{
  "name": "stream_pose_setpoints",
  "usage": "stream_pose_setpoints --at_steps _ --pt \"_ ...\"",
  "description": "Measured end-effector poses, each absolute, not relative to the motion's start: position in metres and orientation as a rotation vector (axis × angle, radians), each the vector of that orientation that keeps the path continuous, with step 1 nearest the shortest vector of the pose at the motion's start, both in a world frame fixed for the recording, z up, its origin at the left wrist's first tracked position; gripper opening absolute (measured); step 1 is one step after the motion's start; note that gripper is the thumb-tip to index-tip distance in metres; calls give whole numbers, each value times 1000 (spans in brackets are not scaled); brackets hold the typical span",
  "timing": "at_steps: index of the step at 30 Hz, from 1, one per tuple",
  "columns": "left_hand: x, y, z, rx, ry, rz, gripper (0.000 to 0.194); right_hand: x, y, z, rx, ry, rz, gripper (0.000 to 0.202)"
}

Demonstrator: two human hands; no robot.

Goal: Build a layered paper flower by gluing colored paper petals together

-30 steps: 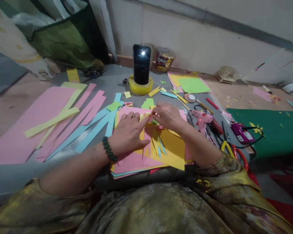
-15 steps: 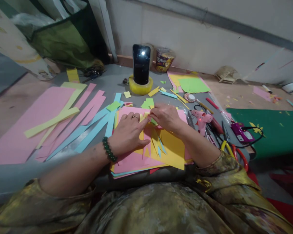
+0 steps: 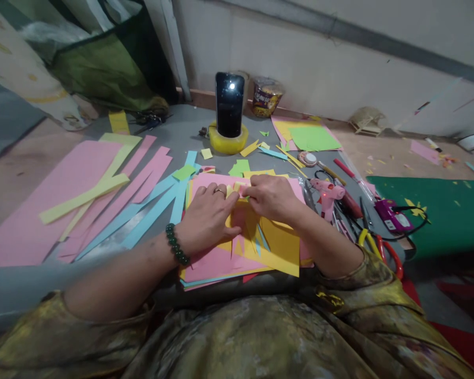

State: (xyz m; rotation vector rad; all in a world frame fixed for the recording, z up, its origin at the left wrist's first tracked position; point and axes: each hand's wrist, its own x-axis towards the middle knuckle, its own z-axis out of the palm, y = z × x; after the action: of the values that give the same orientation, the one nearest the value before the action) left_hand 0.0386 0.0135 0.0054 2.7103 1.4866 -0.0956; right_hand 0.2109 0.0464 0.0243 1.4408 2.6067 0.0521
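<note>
While long pink, yellow and blue paper strips lie left of the left grip on the grey worktop, this grip is open, palm down over stacked coloured paper sheets. Between both grips is a small pink-and-yellow paper piece. Bent fingers of the right grip touch it; if they pinch, I cannot tell. Right of them lies a pink plastic glue gun.

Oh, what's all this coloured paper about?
Someone's left hand presses on a stack of coloured paper, while the fingers of the right hand work at small pieces near its top edge. Strips lie to the left; a glue gun and scissors lie to the right.
</note>
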Motion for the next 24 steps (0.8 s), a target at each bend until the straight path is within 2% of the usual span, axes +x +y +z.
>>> stream_pose_setpoints --at_steps 11,24 --pt "38 13 6 2686 1491 -48 51 204 44 28 1364 2487 -36 35" --pt "38 13 5 2648 1558 -3 64 205 44 27 1404 2525 -17 35"
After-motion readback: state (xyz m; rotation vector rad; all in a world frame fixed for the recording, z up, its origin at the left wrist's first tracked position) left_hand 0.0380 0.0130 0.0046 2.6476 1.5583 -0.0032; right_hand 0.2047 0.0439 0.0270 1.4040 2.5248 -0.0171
